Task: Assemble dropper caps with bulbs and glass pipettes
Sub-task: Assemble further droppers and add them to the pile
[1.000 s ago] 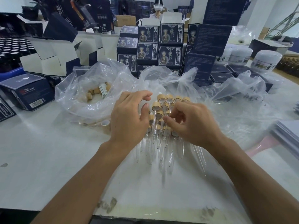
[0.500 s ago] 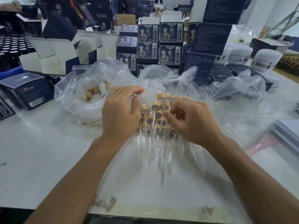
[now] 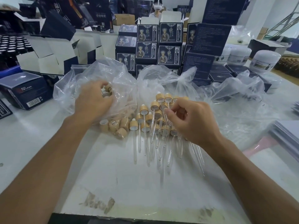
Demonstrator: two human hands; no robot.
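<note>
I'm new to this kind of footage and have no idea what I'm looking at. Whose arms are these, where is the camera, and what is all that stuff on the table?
There is no machine here: a person wears a camera on the head, so you look down along their own two bare arms. The left hand reaches into a clear plastic bag and grips a few bamboo-coloured caps. The right hand pinches a thin glass pipette above the pile of finished droppers, caps with glass tubes lying on the white table. A few loose caps lie beside that pile. Behind stand dark blue boxes and white jars.
</note>
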